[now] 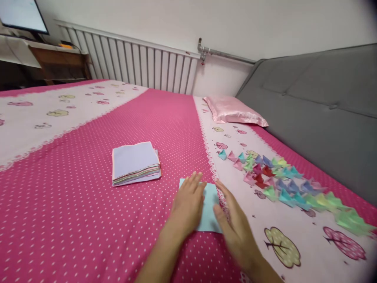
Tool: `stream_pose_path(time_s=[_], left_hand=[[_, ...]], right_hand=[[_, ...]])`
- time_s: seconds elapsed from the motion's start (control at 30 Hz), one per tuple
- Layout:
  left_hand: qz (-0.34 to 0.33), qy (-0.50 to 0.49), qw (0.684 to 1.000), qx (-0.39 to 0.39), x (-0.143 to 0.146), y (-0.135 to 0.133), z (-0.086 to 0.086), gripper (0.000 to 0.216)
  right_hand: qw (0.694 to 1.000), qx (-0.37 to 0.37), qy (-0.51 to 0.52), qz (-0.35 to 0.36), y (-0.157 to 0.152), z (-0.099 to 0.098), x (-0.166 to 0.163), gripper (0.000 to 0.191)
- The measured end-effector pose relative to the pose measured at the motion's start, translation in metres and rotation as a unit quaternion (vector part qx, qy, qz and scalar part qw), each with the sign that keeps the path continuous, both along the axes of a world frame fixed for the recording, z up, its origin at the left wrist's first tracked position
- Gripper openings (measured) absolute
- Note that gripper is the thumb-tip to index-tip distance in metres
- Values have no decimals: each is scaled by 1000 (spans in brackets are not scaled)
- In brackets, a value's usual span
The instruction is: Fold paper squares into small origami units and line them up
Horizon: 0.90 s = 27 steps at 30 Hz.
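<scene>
A light blue sheet of paper (pixel 209 208) lies on the pink dotted bedspread. My left hand (pixel 189 200) rests flat over its left part, fingers stretched out and pointing away from me. At the sheet's right edge is my right hand (pixel 234 224), its thumb and fingers apart and nothing between them; I cannot tell whether it touches the paper. To the left sits a stack of coloured paper (pixel 136 161) with a pale lilac sheet on top. Several folded paper boats (pixel 273 173) in many colours stand in rows on the right.
The bedspread (pixel 88 220) has pink dotted and white printed bands. A pink satin pillow (pixel 234 110) lies near the grey padded headboard (pixel 312 86). Behind the bed are a white radiator (pixel 132 59) and a pipe (pixel 229 55). A monitor (pixel 22 15) stands on a desk (pixel 55 59) at the far left.
</scene>
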State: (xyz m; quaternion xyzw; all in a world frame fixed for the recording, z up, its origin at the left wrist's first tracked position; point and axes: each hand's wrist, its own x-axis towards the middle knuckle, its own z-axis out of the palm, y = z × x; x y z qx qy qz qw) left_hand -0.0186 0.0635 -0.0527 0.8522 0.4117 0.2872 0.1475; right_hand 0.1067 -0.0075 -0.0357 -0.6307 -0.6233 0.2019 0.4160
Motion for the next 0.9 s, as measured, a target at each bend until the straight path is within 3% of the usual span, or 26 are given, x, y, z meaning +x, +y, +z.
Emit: stream_pose_path(time_s=[0.07, 0.2, 0.33, 0.57, 0.9], left_hand=[[-48, 68, 996, -11, 6, -2, -13, 46], [-11, 138, 990, -38, 9, -4, -34, 54], [1, 178, 984, -23, 8, -5, -37, 56], [22, 203, 979, -24, 6, -4, -35, 52], [107, 208, 971, -49, 0, -1, -29, 60]], right_hand=[[997, -42, 33, 52, 10, -5, -19, 54], [990, -92, 10, 104, 32, -35, -31, 61], [989, -95, -47, 106, 41, -56, -20, 59], [977, -107, -175, 66, 43, -55, -12, 61], [962, -130, -240, 10, 42, -52, -6, 64]])
